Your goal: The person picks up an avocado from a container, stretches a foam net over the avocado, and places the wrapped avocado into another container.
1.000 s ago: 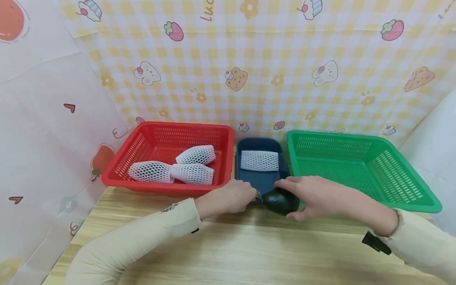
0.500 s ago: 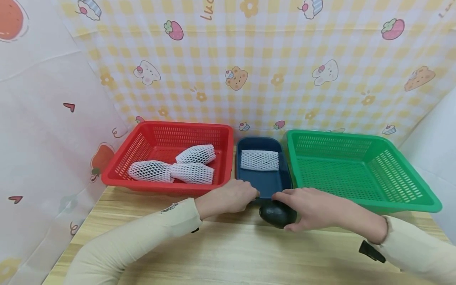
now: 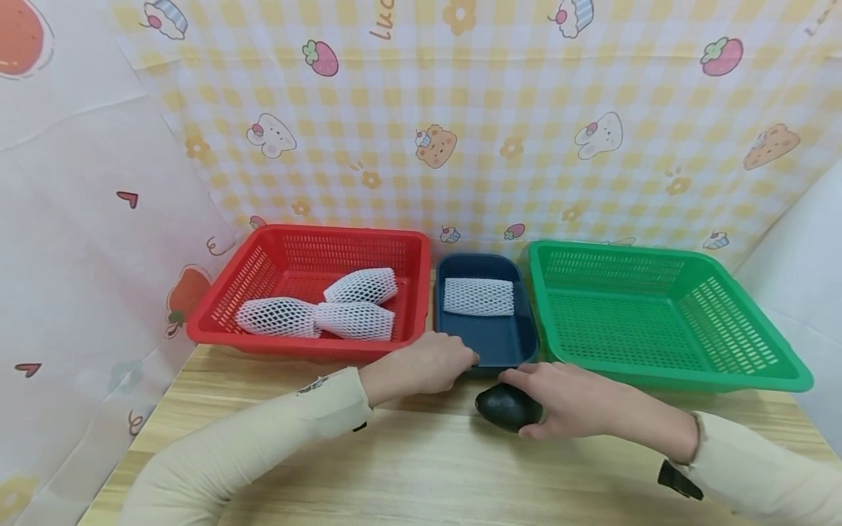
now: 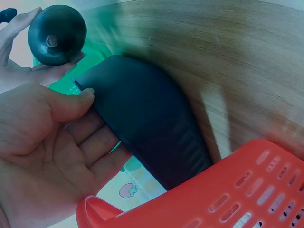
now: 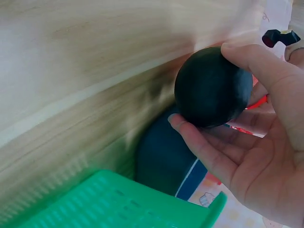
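Observation:
My right hand (image 3: 569,400) grips a dark, smooth avocado (image 3: 508,408) between thumb and fingers, just in front of the small navy-blue tray (image 3: 490,343). In the right wrist view the avocado (image 5: 211,88) looks round, seen end-on. My left hand (image 3: 427,365) pinches the tray's near rim; the left wrist view shows the thumb on the outer wall of the tray (image 4: 142,114) and the fingers behind the rim. A white foam net sleeve (image 3: 479,296) lies across the tray's far half.
At left a red basket (image 3: 355,234) holds several white foam net sleeves (image 3: 279,316). A green basket (image 3: 658,321) stands right of the tray. All rest on a wooden table (image 3: 421,467), with a patterned cloth (image 3: 460,109) hanging behind.
My right hand has drawn the avocado away from the tray's near edge, toward me and slightly left. The left hand stays on the tray rim.

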`<action>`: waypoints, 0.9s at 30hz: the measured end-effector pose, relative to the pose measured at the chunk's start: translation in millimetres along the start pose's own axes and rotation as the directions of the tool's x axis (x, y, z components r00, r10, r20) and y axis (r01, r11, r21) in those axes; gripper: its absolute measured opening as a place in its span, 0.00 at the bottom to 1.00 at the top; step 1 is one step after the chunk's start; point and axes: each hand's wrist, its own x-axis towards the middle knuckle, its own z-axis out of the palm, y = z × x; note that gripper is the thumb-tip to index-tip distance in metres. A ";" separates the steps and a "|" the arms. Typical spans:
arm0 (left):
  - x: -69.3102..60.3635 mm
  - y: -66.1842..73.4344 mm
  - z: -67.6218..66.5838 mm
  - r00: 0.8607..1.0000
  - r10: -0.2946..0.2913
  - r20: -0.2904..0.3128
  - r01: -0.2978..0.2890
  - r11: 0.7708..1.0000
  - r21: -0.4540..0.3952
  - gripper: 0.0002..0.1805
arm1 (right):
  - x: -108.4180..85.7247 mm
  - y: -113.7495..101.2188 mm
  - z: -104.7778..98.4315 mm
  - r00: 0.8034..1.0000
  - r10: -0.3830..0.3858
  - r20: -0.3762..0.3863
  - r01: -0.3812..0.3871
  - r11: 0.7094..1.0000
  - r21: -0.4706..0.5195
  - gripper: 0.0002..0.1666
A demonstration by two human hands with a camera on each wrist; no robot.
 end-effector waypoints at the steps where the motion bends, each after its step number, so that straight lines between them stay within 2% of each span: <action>1: 0.0 0.1 0.3 1.000 0.000 -0.003 0.000 1.000 -0.001 0.26 | 0.4 0.3 0.8 1.000 0.005 0.002 -0.005 1.000 0.001 0.40; 15: 0.0 0.7 1.9 1.000 0.003 -0.020 -0.003 1.000 0.015 0.23 | 4.8 3.0 12.3 0.995 0.049 0.084 -0.050 0.999 0.010 0.43; 27: -0.4 -1.8 0.9 1.000 0.001 -0.005 -0.001 0.999 -0.037 0.25 | 7.1 4.2 12.2 0.997 0.013 0.072 -0.017 0.998 0.059 0.42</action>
